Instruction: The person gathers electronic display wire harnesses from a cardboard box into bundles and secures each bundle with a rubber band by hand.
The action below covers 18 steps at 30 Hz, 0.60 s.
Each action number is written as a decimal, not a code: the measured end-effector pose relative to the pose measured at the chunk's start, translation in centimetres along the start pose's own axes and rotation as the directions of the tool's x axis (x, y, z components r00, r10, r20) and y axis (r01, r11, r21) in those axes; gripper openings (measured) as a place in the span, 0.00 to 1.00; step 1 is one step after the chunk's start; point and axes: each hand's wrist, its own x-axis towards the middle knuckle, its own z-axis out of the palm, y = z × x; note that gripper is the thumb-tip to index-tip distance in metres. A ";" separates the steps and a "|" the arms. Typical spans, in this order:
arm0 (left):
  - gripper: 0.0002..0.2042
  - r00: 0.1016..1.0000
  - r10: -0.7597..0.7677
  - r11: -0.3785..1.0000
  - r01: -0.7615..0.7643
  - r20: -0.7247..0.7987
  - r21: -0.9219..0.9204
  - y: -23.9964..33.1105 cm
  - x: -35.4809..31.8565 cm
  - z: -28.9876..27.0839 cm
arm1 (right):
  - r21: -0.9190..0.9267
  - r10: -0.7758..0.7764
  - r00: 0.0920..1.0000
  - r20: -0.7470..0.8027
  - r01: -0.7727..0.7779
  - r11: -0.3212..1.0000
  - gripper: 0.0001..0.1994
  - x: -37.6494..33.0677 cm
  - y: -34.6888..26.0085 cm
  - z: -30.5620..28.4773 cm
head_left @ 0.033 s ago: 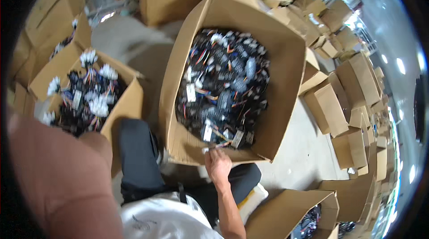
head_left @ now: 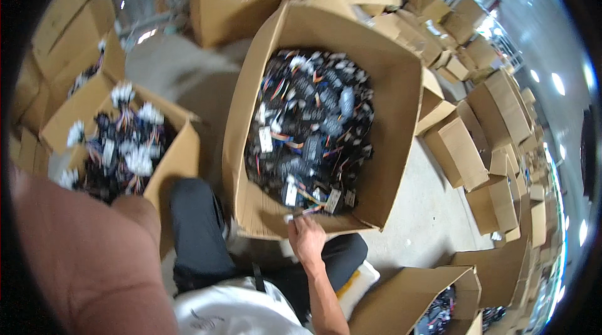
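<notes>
My right hand is closed over the near wall of a big cardboard box, its fingers pinching a wire harness with thin coloured wires and a small white connector. Under and beyond the fingers lies a heap of black electronic modules with connectors, coloured leads and a few white labels. My left arm reaches toward a smaller cardboard box on the left, which holds more dark wired parts topped with white connector clusters. The left hand itself is hidden behind the arm.
Cardboard boxes stand behind the big box, and many more are piled along the right. An open box with dark parts sits at the lower right. My bent knees are close to the big box.
The view has shifted slightly, so the big box and its contents sit a little lower. My right hand keeps its grip on the wire harness at the near wall.
</notes>
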 end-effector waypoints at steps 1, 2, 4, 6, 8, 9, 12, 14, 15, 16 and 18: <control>0.13 1.000 0.030 1.000 -0.030 -0.005 0.007 0.1 1.0 0.4 | -0.007 -0.004 1.000 0.002 0.004 1.000 0.08 -0.2 0.4 -0.3; 0.12 0.998 0.061 0.998 -0.061 -0.008 0.012 0.0 1.8 0.7 | -0.022 -0.007 1.000 0.004 0.007 1.000 0.08 -0.2 0.5 -0.6; 0.12 0.995 0.095 0.996 -0.095 0.009 -0.002 -0.1 3.2 0.2 | -0.046 -0.008 1.000 -0.005 0.008 0.999 0.08 -0.8 0.2 0.1; 0.12 0.997 0.073 0.997 -0.073 0.024 0.018 0.8 3.4 -0.1 | -0.020 -0.010 1.000 0.013 0.011 1.000 0.07 -0.4 -0.4 0.0; 0.11 0.999 -0.019 0.998 0.017 0.037 0.064 3.9 2.8 0.4 | -0.022 -0.039 0.999 -0.001 0.039 0.999 0.07 -0.7 0.4 -0.1; 0.11 0.996 -0.076 0.993 0.070 0.053 0.094 5.7 2.4 0.4 | -0.015 -0.057 0.998 -0.021 0.056 0.998 0.08 -0.7 0.5 -0.3; 0.11 0.984 -0.162 0.967 0.144 0.073 0.208 6.7 2.2 0.5 | 0.019 -0.034 0.998 -0.060 0.035 0.999 0.09 -0.7 1.3 0.0; 0.10 0.960 -0.274 0.925 0.245 0.061 0.288 7.8 0.3 -0.7 | 0.047 -0.049 0.995 -0.084 0.053 0.997 0.09 -0.7 -0.3 -1.0; 0.12 0.897 -0.438 0.891 0.425 0.057 0.163 6.2 -4.2 0.3 | 0.017 -0.056 0.997 -0.054 0.057 0.998 0.07 -1.3 0.6 -0.3; 0.12 0.779 -0.616 0.776 0.575 0.115 0.260 6.5 -7.4 0.1 | 0.051 -0.098 0.992 -0.077 0.102 0.993 0.06 -1.1 0.2 0.1; 0.17 0.495 -0.821 0.570 0.720 0.283 0.396 6.8 -17.0 0.2 | 0.028 -0.047 0.999 -0.009 0.047 0.998 0.09 -1.5 0.3 -0.1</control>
